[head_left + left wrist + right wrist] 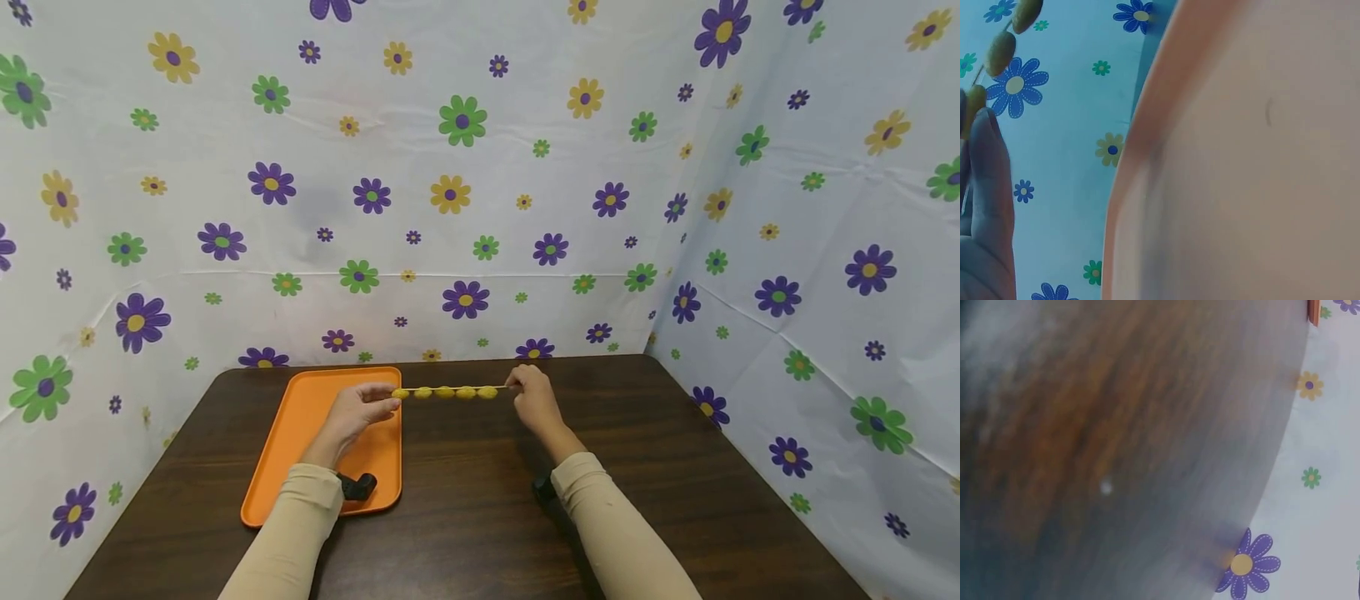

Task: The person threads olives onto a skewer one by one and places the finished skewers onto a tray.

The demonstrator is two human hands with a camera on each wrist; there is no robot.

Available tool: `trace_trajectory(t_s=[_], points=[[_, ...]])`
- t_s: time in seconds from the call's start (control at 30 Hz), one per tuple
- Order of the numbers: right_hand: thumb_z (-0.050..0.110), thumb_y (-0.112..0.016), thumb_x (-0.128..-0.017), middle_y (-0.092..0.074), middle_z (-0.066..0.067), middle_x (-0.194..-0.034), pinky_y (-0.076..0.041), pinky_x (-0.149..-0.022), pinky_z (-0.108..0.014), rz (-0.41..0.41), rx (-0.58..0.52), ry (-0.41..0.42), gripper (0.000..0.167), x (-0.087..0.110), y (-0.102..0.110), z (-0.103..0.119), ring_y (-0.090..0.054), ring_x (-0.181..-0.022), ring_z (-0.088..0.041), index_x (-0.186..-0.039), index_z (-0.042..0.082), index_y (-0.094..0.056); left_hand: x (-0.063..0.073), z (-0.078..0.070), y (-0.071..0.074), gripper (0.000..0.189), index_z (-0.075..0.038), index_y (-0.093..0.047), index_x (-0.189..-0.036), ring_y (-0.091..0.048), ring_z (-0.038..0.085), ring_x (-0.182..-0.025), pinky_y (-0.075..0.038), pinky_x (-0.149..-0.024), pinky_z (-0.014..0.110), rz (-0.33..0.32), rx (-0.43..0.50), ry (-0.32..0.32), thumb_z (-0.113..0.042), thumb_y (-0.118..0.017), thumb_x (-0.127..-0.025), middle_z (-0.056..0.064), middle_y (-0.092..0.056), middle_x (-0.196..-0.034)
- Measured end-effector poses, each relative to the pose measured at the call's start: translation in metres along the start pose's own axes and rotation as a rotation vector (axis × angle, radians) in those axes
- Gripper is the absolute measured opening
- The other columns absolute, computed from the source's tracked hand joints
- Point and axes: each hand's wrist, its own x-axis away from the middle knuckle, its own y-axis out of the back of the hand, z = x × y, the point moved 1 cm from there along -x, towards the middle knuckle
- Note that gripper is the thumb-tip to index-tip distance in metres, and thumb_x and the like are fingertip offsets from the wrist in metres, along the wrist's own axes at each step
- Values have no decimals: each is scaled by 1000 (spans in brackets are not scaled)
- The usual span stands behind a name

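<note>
A thin wooden skewer [501, 387] threaded with several small yellow-green oval fruits [445, 392] is held level above the table, between both hands. My left hand [358, 414] pinches the leftmost fruit between thumb and fingers, over the orange tray. At the other end, my right hand [536, 398] grips the bare stick with curled fingers. In the left wrist view, part of the left hand [988, 194] shows at the left edge, its fingertips on one fruit, with more fruits [1000, 54] along the stick above. The right wrist view shows neither hand nor skewer.
An orange tray [300, 442] lies on the left part of the dark wooden table [480, 517]. White flower-printed cloth [510, 158] hangs behind the table and along its right side. Dark wrist devices [358, 487] sit at both sleeves.
</note>
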Motion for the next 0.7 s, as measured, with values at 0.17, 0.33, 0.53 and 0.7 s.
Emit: trace_trajectory(t_s=[0.17,0.33,0.53,0.7], points=[[-27,-57,-75,-65,-5,-82,-55,-73,-41,6,6,12,31,0,3,0,-59,-82,-24,-82,0,-69,2,-3,-4,42,8,-65,-128,-69,37,-107,-55,-96,48,-24,6,-13,-13,-75,-94,10,-72,-109],[-28,-57,-74,-64,-5,-82,-55,-73,-40,13,30,13,32,-1,5,2,-58,-82,-24,-82,0,-70,2,-5,-6,46,10,-61,-133,-68,39,-108,-54,-96,49,-34,9,-28,-11,-75,-94,15,-71,-117],[-28,-59,-74,-64,-5,-82,-55,-75,-39,22,63,17,31,-2,7,2,-58,-83,-23,-84,-1,-70,2,-7,-9,41,10,-65,-128,-72,32,-101,-58,-89,42,-54,5,-42,-8,-75,-92,16,-72,-115],[-29,-59,-71,-63,-9,-81,-53,-72,-39,10,67,56,31,-2,8,4,-55,-80,-23,-82,-1,-69,3,-6,-11,39,8,-68,-124,-71,37,-103,-54,-96,51,-53,-27,-58,-11,-77,-91,14,-73,-113]])
